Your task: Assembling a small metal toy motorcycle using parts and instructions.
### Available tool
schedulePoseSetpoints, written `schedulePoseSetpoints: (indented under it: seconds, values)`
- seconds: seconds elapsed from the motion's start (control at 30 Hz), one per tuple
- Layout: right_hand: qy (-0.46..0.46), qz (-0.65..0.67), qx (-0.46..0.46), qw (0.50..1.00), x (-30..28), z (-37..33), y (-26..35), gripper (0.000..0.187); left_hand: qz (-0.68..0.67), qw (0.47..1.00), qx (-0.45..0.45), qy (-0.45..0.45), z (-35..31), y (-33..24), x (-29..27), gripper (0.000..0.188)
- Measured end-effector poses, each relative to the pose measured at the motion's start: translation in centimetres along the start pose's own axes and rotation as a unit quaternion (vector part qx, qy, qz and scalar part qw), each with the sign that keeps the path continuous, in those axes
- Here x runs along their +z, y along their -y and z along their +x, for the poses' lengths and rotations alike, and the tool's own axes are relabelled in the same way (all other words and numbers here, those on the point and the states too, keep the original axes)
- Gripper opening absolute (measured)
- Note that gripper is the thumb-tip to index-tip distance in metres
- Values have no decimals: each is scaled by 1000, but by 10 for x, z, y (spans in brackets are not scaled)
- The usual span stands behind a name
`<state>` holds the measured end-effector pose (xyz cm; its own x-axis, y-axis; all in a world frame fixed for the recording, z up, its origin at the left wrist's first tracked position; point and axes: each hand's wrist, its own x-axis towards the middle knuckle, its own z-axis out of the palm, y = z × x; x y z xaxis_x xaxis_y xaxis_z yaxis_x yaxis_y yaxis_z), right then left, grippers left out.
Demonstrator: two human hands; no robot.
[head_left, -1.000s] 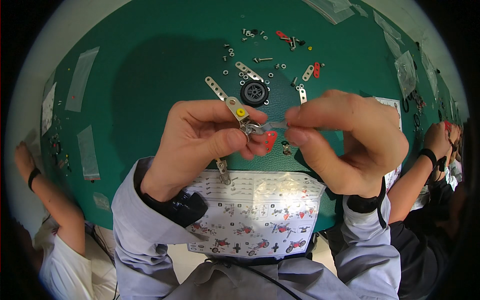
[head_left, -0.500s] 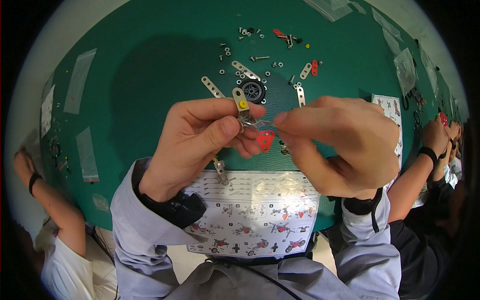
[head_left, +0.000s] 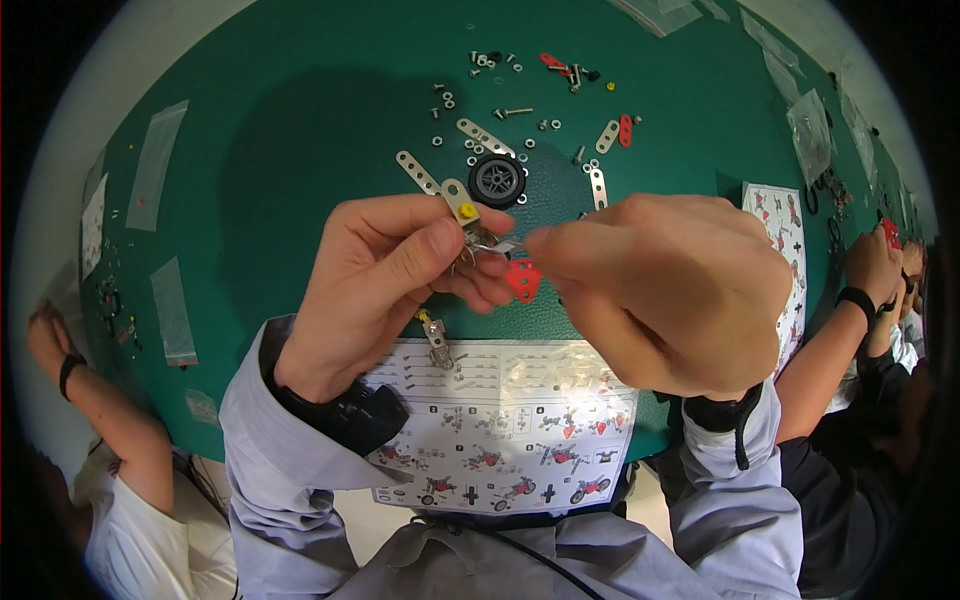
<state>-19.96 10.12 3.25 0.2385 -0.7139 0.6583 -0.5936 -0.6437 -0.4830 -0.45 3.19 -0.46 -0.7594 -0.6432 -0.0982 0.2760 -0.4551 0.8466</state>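
We identify small dark step-number boxes [head_left: 433, 410] on the printed instruction sheet [head_left: 505, 432]; its remaining print is too small to read.

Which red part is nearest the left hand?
The wide red plate, just beside the left hand; the narrow red strips lie farther up the table.

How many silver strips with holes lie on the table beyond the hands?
4: one strip beyond the left hand, a second behind the wheel, a short third beside the red strip, a fourth beyond the right hand. Hands may hide more.
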Motion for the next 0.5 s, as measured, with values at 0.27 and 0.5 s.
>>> schedulePoseSetpoints:
  seconds: [0.27, 0.5]
  values:
    - [55, -60, 18, 997, -1, 5, 7, 26, 12, 1000, 7, -15, -3, -1, -2, 32]
    - [-26, -20, 33, 999, 6, 3, 8, 25, 0, 1000, 12, -6, -2, 0, -1, 33]
